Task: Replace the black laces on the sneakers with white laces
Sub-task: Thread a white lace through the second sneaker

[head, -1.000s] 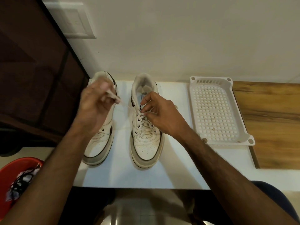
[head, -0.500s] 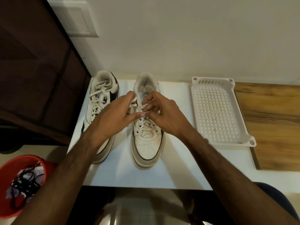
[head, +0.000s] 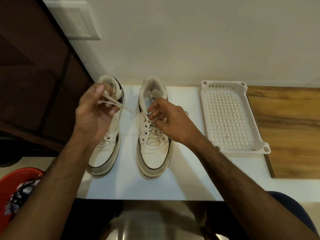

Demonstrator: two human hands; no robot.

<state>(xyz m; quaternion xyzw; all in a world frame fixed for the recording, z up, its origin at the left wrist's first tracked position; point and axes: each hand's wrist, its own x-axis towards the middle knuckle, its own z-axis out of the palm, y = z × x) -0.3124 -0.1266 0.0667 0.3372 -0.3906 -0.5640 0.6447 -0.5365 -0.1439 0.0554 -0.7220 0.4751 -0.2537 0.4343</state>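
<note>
Starting at the far left, a red bin (head: 12,184) below the surface holds a tangle of black laces (head: 20,189), so the old ones look to be out already. Next, the left hand (head: 94,112) is raised over the left sneaker (head: 105,149), its fingers (head: 99,89) curled round the free end of the white lace (head: 112,102), which runs taut across to the right sneaker (head: 154,153) on the white surface (head: 131,184). There the right hand (head: 170,122) pinches the lace at the upper eyelets, steadying the crossings. The lace looks flat, soft and light: it should bend freely but twist easily, so it seems best held near the stiff tip for threading. The sneaker appears firm enough to stay put under a gentle pull. Furthest right lies a white perforated tray (head: 226,116).
</note>
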